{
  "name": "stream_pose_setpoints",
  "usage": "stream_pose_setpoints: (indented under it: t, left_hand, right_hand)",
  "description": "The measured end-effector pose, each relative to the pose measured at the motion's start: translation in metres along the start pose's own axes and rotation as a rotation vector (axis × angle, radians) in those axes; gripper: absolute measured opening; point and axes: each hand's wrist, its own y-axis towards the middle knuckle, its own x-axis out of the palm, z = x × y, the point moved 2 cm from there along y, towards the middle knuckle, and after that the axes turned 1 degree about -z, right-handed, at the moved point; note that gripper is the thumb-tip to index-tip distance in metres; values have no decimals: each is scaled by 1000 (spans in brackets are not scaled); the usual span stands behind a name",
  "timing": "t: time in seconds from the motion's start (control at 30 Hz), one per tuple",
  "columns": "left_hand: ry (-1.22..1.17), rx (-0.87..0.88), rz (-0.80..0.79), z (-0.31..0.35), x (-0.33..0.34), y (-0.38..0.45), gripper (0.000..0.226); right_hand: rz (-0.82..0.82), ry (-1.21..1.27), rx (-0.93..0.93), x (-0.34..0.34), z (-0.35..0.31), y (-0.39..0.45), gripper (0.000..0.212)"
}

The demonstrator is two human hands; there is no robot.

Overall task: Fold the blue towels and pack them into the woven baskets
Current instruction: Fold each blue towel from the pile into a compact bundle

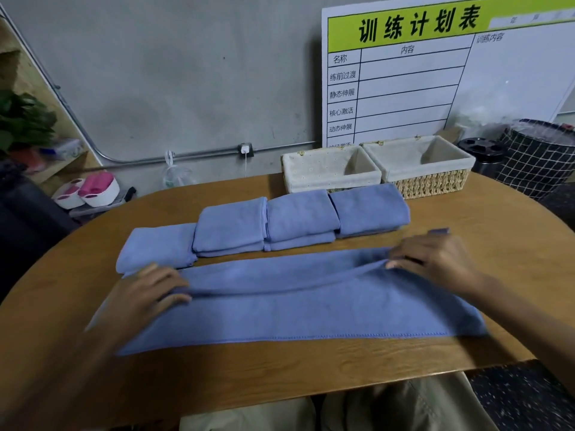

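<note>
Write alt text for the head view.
Both hands, left hand and right hand, grip a long blue towel mid-fold on a round wooden table; four folded blue towels lie before two empty lined woven baskets.

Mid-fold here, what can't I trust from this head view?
- Left hand fingers: curled into the long towel, tips hidden.
- Towel count in the folded stacks: layers merge, unclear.
- Floor of the near basket: hidden by its front wall.
- Bottom row of the whiteboard: cut off by the baskets.
</note>
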Motion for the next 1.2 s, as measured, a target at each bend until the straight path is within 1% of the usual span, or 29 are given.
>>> stream_pose_setpoints:
  t: [0.07,0.1,0.13,0.2,0.27,0.37,0.53,0.6,0.7,0.77,0.87,0.97,1.0,1.03,1.13,1.2]
  left_hand:
    - [93,141,-8,8,5,-14,25]
    - [126,185,-18,9,8,-22,26]
    - [129,181,-42,8,13,-30,30]
    - [86,94,-89,2,20,-44,46]
    - [64,18,-96,-1,24,-50,53]
    - [44,-42,-85,0,20,-47,52]
    - [23,-58,-36,9,16,-41,51]
    - [-4,-80,-51,8,18,-43,51]
    - [5,-61,-100,7,24,-47,53]
    - [-18,-67,-95,10,23,-45,52]
    - [-10,-27,-8,24,19,-40,49]
    - [-62,-75,141,37,8,-33,31]
    - [-75,-81,160,38,6,-34,29]
    - [-82,-89,149,37,3,-35,31]
    - [-127,-166,57,24,-3,-46,50]
    - [-134,-184,6,19,-7,-52,55]
  right_hand:
    - [16,-27,-55,-3,-15,-13,24]
    - [8,-35,-73,-2,-20,-21,24]
    - [-12,-44,-92,1,-24,-30,25]
    - [-83,-53,-120,11,-27,-46,28]
    - [-128,-51,-108,20,-25,-55,32]
    - [-145,-22,-65,23,-16,-52,35]
    - [-128,-18,-66,28,0,-47,40]
    - [-124,-20,-68,28,5,-45,41]
    - [-112,-25,-58,26,11,-45,41]
    - [-108,-22,-31,22,16,-45,42]
    - [-79,-51,24,11,26,-52,49]
    - [-75,-79,56,-3,31,-60,52]
    - [-79,-91,53,-7,30,-62,52]
    - [-87,-98,49,-10,29,-64,53]
    - [-112,-114,37,-19,21,-66,61]
    - [-103,-138,31,-24,18,-67,63]
